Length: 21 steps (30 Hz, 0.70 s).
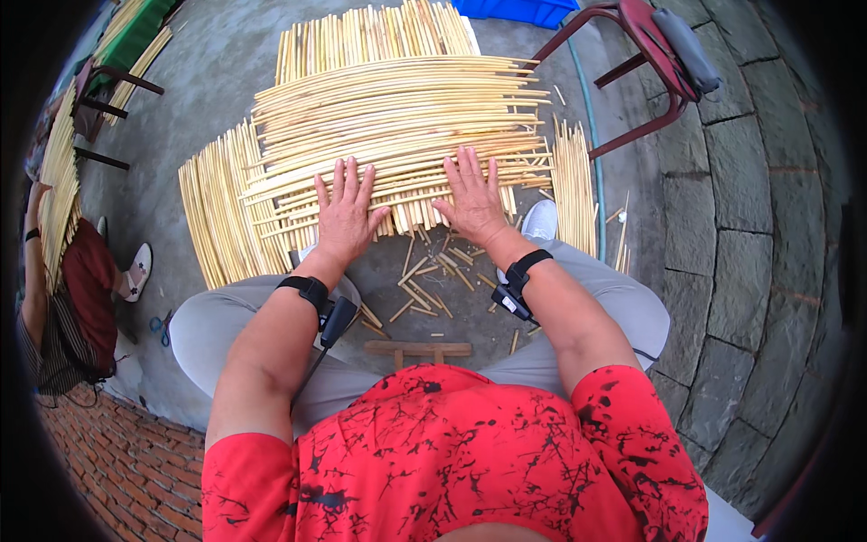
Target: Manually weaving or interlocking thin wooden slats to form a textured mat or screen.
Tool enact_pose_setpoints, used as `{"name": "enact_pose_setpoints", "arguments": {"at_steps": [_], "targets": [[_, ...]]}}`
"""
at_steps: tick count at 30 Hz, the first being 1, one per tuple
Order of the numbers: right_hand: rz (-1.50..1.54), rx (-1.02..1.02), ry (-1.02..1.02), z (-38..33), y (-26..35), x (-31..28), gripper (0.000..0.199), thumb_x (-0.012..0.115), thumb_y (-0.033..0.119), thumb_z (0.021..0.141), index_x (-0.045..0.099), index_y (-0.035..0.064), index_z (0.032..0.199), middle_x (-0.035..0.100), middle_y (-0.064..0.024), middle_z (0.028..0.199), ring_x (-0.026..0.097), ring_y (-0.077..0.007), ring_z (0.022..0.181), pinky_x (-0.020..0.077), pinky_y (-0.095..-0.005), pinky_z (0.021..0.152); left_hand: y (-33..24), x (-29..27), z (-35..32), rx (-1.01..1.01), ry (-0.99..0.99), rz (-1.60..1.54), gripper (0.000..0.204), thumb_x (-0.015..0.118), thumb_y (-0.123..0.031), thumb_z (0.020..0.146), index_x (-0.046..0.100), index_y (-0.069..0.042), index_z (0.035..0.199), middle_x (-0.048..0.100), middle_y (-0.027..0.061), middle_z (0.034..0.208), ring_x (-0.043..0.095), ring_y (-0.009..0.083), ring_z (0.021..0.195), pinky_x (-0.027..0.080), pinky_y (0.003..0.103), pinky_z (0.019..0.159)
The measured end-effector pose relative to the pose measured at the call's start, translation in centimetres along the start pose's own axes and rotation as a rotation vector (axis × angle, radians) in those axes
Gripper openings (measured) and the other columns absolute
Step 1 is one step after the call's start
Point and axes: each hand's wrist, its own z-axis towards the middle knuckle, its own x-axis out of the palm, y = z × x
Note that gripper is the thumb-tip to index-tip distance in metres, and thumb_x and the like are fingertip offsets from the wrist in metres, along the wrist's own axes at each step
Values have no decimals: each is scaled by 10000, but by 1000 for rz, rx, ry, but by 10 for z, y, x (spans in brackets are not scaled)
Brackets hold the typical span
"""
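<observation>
A broad layer of pale yellow reed stalks (388, 99) lies crosswise in front of me, over other stalks that run away from me. My left hand (347, 212) rests on the near edge of this layer, palm down with the fingers spread. To its right my right hand (473, 199) lies the same way, its fingers stretched over the stalks. Neither hand is wrapped around a stalk. Some crosswise stalks near my hands sit unevenly, with their ends sticking out at both sides.
Short cut stalk pieces (420, 285) litter the floor between my feet. A dark red chair (646, 54) stands at the far right, near a blue bin (519, 11) and a green hose (591, 117). Blue-handled scissors (163, 327) lie at left, near another person (86, 289) holding stalks.
</observation>
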Motion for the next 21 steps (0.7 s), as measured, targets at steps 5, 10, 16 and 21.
{"name": "enact_pose_setpoints", "arguments": {"at_steps": [5,10,16,21], "targets": [[62,9,-49,-7,1,1,576,577,369,823,427,42,1272,378,-179,1332,285,-319,1297,121,-554,1071,0,6,-9,7,-57,-20,599,497,-417,877,338,-145,1386,240,216,1437,170,363,1357,85,580,1063],[113,26,-97,-4,0,1,526,611,292,802,456,28,1229,400,-180,1305,321,-321,1272,153,-522,1080,-1,-2,-3,16,-33,10,613,504,-381,884,308,-113,1400,206,210,1455,157,352,1364,88,531,1086],[83,50,-40,21,9,-1,664,518,401,857,322,15,1361,231,-229,1437,178,-350,1355,107,-520,1088,1,2,1,-43,-24,-37,725,469,-498,866,257,-72,1413,195,220,1457,126,343,1374,72,539,1081],[-19,77,129,58,4,5,659,412,487,894,262,116,1417,166,-215,1469,110,-348,1376,51,-554,1077,-6,6,0,0,-42,-31,719,445,-509,872,271,-59,1405,216,226,1445,135,358,1367,75,544,1079]]}}
